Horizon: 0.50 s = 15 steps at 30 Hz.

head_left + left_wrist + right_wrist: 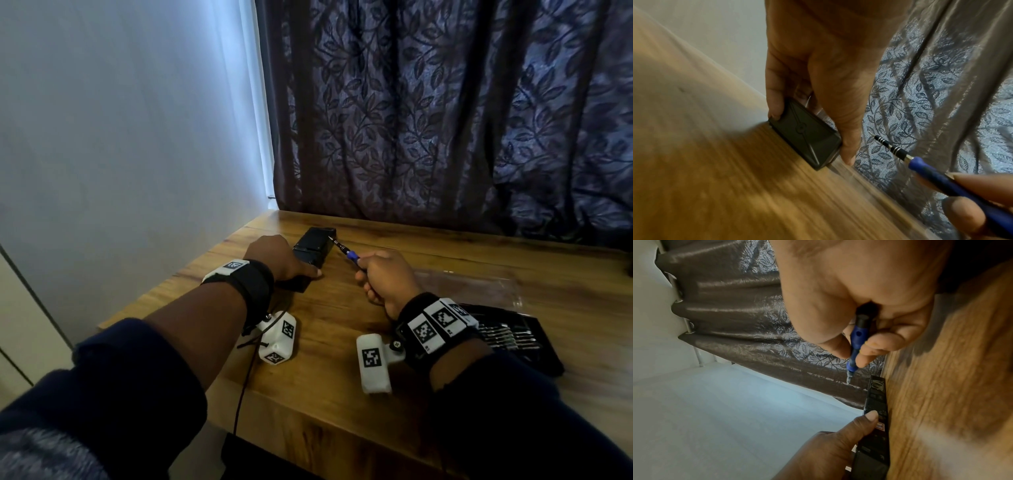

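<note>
**Screwdriver poised at the box**

Your left hand [277,255] grips the black box [313,245], thumb on one long side and fingers on the other. It pins the box flat on the table [342,394], near the far left corner. Your right hand [387,277] is curled round the blue handle of the screwdriver [344,250], and the shaft slants toward the box's far right corner. The tip seems just clear of the box in the wrist views, though the dark head view leaves contact uncertain. A bit case [520,339] lies by your right wrist. A curtain [445,120] hangs behind the table.
</note>
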Motion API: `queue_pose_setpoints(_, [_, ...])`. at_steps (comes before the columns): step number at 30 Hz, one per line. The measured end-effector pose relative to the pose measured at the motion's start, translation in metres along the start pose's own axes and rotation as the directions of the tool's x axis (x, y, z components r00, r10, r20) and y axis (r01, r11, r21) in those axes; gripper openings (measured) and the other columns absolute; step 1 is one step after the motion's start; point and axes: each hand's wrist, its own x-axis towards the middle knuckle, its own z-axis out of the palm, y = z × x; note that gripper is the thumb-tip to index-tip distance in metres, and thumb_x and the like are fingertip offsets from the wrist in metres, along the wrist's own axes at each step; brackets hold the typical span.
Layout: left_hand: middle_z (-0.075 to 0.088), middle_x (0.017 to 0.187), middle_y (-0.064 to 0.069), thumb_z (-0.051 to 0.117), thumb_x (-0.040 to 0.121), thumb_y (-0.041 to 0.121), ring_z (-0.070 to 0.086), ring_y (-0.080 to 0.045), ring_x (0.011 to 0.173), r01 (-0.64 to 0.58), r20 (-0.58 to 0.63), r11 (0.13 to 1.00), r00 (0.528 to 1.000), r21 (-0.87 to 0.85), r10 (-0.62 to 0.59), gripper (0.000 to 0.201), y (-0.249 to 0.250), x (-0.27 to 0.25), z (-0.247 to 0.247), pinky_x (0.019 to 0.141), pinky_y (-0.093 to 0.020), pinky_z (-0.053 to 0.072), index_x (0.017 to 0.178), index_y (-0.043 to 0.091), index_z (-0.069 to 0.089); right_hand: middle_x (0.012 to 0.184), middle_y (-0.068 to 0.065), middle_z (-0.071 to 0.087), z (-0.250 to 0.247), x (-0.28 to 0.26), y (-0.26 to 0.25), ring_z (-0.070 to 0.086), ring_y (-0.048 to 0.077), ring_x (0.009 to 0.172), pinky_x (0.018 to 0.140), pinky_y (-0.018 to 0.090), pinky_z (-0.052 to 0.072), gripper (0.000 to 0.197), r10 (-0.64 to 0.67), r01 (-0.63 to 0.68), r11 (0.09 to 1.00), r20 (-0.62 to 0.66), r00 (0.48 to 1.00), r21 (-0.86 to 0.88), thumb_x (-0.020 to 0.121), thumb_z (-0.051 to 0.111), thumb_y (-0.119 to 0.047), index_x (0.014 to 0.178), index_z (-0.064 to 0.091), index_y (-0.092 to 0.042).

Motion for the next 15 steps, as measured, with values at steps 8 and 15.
queue_pose_setpoints(8, [0.063, 0.088, 0.001, 0.08, 0.055, 0.084, 0.063, -0.02, 0.088, -0.019, -0.002, 1.0, 1.0, 0.003, 0.019, 0.081, 0.0011, 0.0037, 0.0, 0.078, -0.034, 0.057, 0.098, 0.018, 0.06, 0.075, 0.004, 0.062, -0.0029, 0.0028, 0.0019, 0.046, 0.009, 0.049, 0.045, 0.024, 0.035, 0.018, -0.014, 0.014, 1.0, 0.01, 1.0, -0.003, 0.101, 0.051, -0.017, 0.107, 0.067, -0.019])
queue_pose_setpoints(15, [0.062, 0.086, -0.001, 0.071, 0.058, 0.09, 0.059, -0.017, 0.08, -0.012, 0.073, 1.0, 0.997, -0.002, 0.012, 0.08, 0.0039, -0.0001, -0.0056, 0.076, -0.033, 0.053, 0.089, 0.018, 0.055, 0.069, 0.002, 0.06, -0.0027, 0.007, 0.0029, 0.045, 0.01, 0.048, 0.045, 0.024, 0.035, 0.017, -0.016, 0.017, 1.0, -0.008, 1.0, 0.006, 0.1, 0.053, -0.018, 0.103, 0.069, -0.02])
